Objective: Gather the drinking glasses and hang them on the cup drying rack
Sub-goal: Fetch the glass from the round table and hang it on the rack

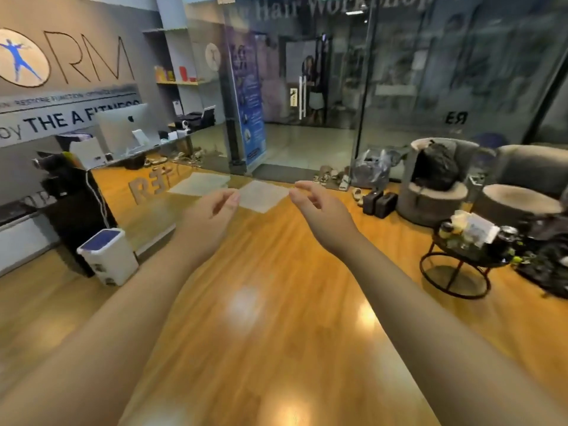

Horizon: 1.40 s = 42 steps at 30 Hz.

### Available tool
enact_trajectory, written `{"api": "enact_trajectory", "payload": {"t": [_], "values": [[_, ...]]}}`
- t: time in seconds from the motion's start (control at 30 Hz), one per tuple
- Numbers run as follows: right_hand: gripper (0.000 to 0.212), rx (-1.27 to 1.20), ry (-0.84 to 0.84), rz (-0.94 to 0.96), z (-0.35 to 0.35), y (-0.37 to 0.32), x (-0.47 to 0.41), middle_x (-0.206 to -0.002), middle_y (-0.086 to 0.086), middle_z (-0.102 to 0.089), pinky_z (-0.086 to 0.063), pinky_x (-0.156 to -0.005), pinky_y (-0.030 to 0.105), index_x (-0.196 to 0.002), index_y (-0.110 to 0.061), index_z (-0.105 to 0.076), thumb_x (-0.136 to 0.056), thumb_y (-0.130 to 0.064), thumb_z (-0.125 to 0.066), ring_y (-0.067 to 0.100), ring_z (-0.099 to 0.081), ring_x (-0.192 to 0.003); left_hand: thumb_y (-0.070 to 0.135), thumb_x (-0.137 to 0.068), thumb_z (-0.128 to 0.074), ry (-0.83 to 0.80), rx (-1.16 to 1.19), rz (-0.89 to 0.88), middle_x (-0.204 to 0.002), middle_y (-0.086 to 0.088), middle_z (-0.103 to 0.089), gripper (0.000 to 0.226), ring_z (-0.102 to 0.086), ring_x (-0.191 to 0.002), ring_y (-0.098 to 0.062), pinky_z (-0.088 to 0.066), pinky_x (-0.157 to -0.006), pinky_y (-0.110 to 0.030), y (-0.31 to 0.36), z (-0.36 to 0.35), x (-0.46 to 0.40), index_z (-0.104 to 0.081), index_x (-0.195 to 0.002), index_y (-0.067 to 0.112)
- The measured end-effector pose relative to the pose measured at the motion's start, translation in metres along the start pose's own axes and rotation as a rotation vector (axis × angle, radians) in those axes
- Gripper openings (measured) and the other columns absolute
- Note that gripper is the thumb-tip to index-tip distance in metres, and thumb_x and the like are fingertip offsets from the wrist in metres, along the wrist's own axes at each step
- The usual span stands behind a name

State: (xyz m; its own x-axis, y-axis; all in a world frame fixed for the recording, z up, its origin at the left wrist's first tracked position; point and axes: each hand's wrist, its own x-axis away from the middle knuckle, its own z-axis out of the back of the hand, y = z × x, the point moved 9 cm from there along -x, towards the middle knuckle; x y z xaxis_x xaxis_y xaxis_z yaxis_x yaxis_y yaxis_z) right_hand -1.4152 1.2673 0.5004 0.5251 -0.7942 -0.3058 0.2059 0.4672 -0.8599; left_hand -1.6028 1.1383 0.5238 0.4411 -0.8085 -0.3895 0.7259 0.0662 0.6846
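Both my arms stretch forward over a shiny wooden floor. My left hand (pixel 212 215) is held out with fingers loosely apart and holds nothing. My right hand (pixel 319 210) is also out in front, fingers spread and slightly curled, empty. No cup drying rack shows in the head view. A small round black table (pixel 455 256) at the right carries several jars and glass-like items (pixel 461 232), too blurred to tell what they are.
A white bin with a blue lid (pixel 106 256) stands at the left by a black counter (pixel 73 207). A reception desk with a computer (pixel 123 127) is behind it. Grey armchairs (pixel 436 182) and bags sit at the right. Glass walls and a door (pixel 304 96) close the far side.
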Motion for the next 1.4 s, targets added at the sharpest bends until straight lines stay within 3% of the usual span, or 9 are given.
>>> {"api": "enact_trajectory", "payload": {"t": [0.1,0.23,0.43,0.6,0.73,0.9,1.17,1.3,1.4], "values": [[0.056,0.021,0.113,-0.068,0.038,0.052,-0.046,-0.124,-0.009,-0.066,-0.047,-0.081,0.023,-0.146,-0.032,-0.057,-0.1,-0.064,-0.05,0.005,-0.059,-0.111,0.037,-0.106,-0.05,-0.038,0.037,-0.036,-0.119,0.009,-0.065,0.036,-0.059,-0.107,-0.01,-0.04,-0.076,-0.016,-0.001,-0.058,-0.069,-0.062,-0.136,0.023],[0.049,0.061,0.224,-0.152,0.094,0.118,-0.115,-0.114,-0.018,-0.064,-0.045,-0.077,0.018,-0.142,-0.036,-0.058,-0.101,-0.062,-0.05,0.002,-0.059,-0.107,0.03,-0.103,-0.056,-0.135,0.087,-0.084,-0.117,0.008,-0.065,0.035,-0.059,-0.102,-0.003,-0.042,-0.077,-0.014,0.007,-0.142,-0.17,-0.06,-0.137,0.024],[0.055,0.167,0.321,-0.242,0.171,0.187,-0.206,-0.125,-0.008,-0.066,-0.045,-0.08,0.02,-0.147,-0.031,-0.056,-0.102,-0.061,-0.049,0.011,-0.059,-0.115,0.034,-0.102,-0.058,-0.243,0.19,-0.15,-0.118,0.007,-0.066,0.037,-0.062,-0.109,-0.012,-0.053,-0.094,-0.036,0.03,-0.252,-0.303,-0.061,-0.137,0.023],[0.055,0.209,0.413,-0.299,0.225,0.25,-0.262,-0.131,-0.004,-0.066,-0.05,-0.093,0.029,-0.148,-0.028,-0.056,-0.102,-0.058,-0.051,0.013,-0.059,-0.12,0.038,-0.102,-0.056,-0.347,0.232,-0.234,-0.117,0.014,-0.064,0.037,-0.059,-0.103,-0.001,-0.045,-0.078,-0.017,0.044,-0.358,-0.392,-0.059,-0.138,0.028],[0.055,0.23,0.521,-0.366,0.268,0.309,-0.309,-0.129,-0.003,-0.067,-0.053,-0.101,0.038,-0.146,-0.028,-0.057,-0.102,-0.059,-0.052,0.013,-0.061,-0.119,0.041,-0.102,-0.056,-0.477,0.267,-0.308,-0.116,0.015,-0.064,0.038,-0.059,-0.105,-0.002,-0.051,-0.091,-0.03,0.059,-0.456,-0.458,-0.06,-0.138,0.028],[0.056,0.233,0.667,-0.483,0.326,0.371,-0.365,-0.123,-0.009,-0.067,-0.051,-0.09,0.027,-0.145,-0.035,-0.058,-0.099,-0.066,-0.052,0.008,-0.061,-0.114,0.044,-0.101,-0.057,-0.681,0.302,-0.403,-0.12,0.011,-0.066,0.041,-0.062,-0.112,-0.01,-0.052,-0.096,-0.037,0.102,-0.583,-0.537,-0.06,-0.138,0.028],[0.055,0.221,0.86,-0.64,0.44,0.472,-0.406,-0.123,-0.007,-0.068,-0.053,-0.093,0.032,-0.146,-0.032,-0.057,-0.1,-0.063,-0.051,0.011,-0.062,-0.114,0.044,-0.101,-0.056,-0.887,0.338,-0.526,-0.123,0.01,-0.066,0.038,-0.06,-0.116,-0.013,-0.051,-0.1,-0.043,0.186,-0.763,-0.605,-0.061,-0.136,0.03],[0.062,0.174,0.946,-0.7,0.505,0.548,-0.409,-0.126,-0.006,-0.07,-0.055,-0.098,0.039,-0.14,-0.031,-0.062,-0.094,-0.071,-0.048,0.014,-0.064,-0.116,0.041,-0.101,-0.056,-0.927,0.339,-0.552,-0.132,0.01,-0.063,0.04,-0.058,-0.12,-0.013,-0.05,-0.101,-0.04,0.221,-0.865,-0.623,-0.058,-0.139,0.03],[0.049,0.066,0.992,-0.751,0.555,0.617,-0.412,-0.119,-0.011,-0.072,-0.054,-0.098,0.037,-0.131,-0.032,-0.068,-0.098,-0.064,-0.049,0.01,-0.066,-0.113,0.038,-0.102,-0.057,-0.942,0.303,-0.564,-0.135,0.013,-0.056,0.045,-0.055,-0.119,-0.01,-0.045,-0.093,-0.031,0.245,-0.947,-0.625,-0.054,-0.145,0.026]]}}
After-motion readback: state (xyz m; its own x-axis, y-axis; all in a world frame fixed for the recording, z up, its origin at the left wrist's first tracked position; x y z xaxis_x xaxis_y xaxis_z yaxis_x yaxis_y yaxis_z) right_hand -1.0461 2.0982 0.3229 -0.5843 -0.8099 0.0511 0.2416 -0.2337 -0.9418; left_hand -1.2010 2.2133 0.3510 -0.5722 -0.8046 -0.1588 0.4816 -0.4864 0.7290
